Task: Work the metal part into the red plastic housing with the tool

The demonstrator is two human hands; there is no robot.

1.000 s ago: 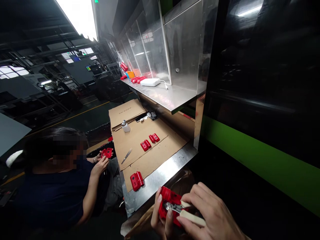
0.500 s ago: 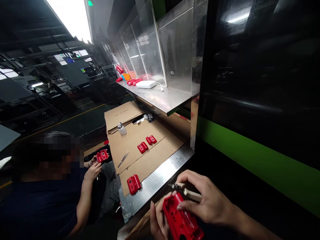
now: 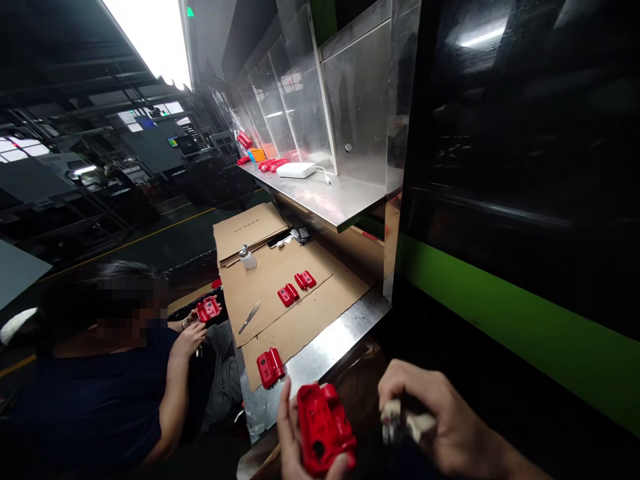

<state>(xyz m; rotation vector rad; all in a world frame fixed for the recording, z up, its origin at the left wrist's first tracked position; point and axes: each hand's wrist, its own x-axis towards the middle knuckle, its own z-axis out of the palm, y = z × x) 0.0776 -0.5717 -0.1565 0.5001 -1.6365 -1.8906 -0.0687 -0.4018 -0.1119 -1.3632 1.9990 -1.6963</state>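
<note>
My left hand (image 3: 290, 440) is closed around a red plastic housing (image 3: 325, 430), fingers along its left side and thumb at its lower edge. The housing's hollow inside, with ribs and a dark round spot, faces up. To the right, apart from the housing, my right hand (image 3: 433, 417) grips small cream-handled pliers (image 3: 393, 420). Their metal jaws point down and are blurred. On the bench beyond lies another red housing (image 3: 271, 367), close to the metal edge. Two more red housings (image 3: 297, 288) rest farther back on the cardboard.
Tweezers (image 3: 249, 317) and a pump bottle (image 3: 247, 258) are on the cardboard sheet (image 3: 310, 320). A stack of cardboard (image 3: 250, 230) is behind. A metal shelf (image 3: 345, 200) overhangs the bench, carrying a white box (image 3: 296, 171). At left, a seated co-worker (image 3: 100, 400) holds a red housing (image 3: 207, 309).
My right hand with the pliers has moved away from the housing, to the right and down. My left hand has brought the housing left and turned it more upright.
</note>
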